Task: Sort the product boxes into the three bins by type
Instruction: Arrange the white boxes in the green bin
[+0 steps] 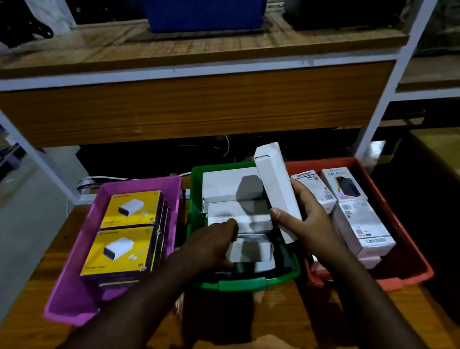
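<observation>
Head: white box in right hand.

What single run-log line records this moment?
left hand: on small white box in green bin | right hand: holds tall white box above it | stage: sorting

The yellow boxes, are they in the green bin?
No, the yellow boxes sit in the pink bin, while the green bin holds only white boxes.

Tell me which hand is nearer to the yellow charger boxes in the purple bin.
Left. The left hand reaches into the green bin, right beside the yellow charger boxes. The right hand holds a white box farther off, toward the red bin.
</observation>
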